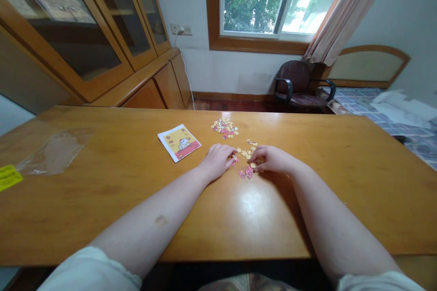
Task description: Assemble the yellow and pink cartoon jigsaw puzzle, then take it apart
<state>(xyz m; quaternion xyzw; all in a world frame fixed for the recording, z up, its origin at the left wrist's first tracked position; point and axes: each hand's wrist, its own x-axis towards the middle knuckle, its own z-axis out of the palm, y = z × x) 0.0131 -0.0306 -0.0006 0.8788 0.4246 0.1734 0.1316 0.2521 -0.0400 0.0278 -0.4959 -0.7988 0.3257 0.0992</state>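
Note:
My left hand [218, 160] rests on the table with its fingers loosely bent and its thumb apart, beside a few pink and pale jigsaw pieces [234, 160]. Across from it, my right hand [273, 160] has fingertips and thumb drawn together at a yellow puzzle piece, partly hidden by the fingers. Between the hands lie yellow pieces [246, 153], some seemingly joined. Pink pieces [248, 172] lie just below, nearer to me. Farther back is a loose pile of yellow and pink puzzle pieces [225, 127]. A picture card [179, 142] with a yellow and pink cartoon lies left of the pile.
The wooden table [143, 218] spans the view. A clear plastic bag [54, 152] and a yellow label [9, 177] lie at its left. Beyond are a glass-door cabinet [136, 61], an office chair [300, 84] and a bed [368, 104].

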